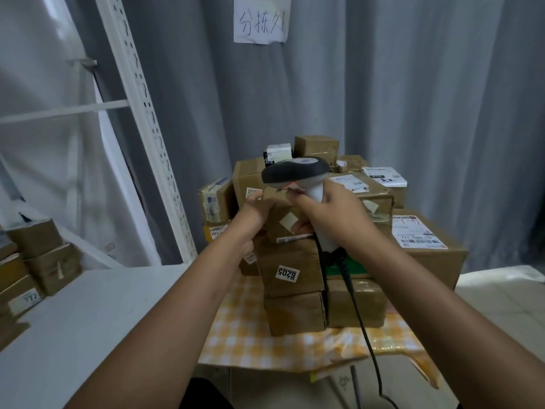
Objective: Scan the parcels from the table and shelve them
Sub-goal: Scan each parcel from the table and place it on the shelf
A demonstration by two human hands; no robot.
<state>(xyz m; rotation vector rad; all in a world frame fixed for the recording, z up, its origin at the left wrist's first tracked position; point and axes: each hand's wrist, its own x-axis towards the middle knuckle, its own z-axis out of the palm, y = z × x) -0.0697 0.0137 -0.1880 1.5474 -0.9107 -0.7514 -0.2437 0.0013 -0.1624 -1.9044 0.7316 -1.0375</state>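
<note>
A white paper sign [261, 19] at the top centre of the frame, fixed to the grey curtain, carries handwritten Chinese characters reading roughly "分拣", the last one cut off. A sticker [287, 273] on a stacked carton at centre reads "6205", upside down. A label [215, 231] on a box at centre-left shows "5302". At lower left, a shelf box label [29, 299] reads "772", upside down.

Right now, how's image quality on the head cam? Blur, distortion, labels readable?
Head view: wide-angle bend bows the shelf post; boxes at left are smeared; sticker 6205 reads clearly, finer label print doesn't; flat, dim light, no glare; scanner and both hands fairly sharp.
</note>
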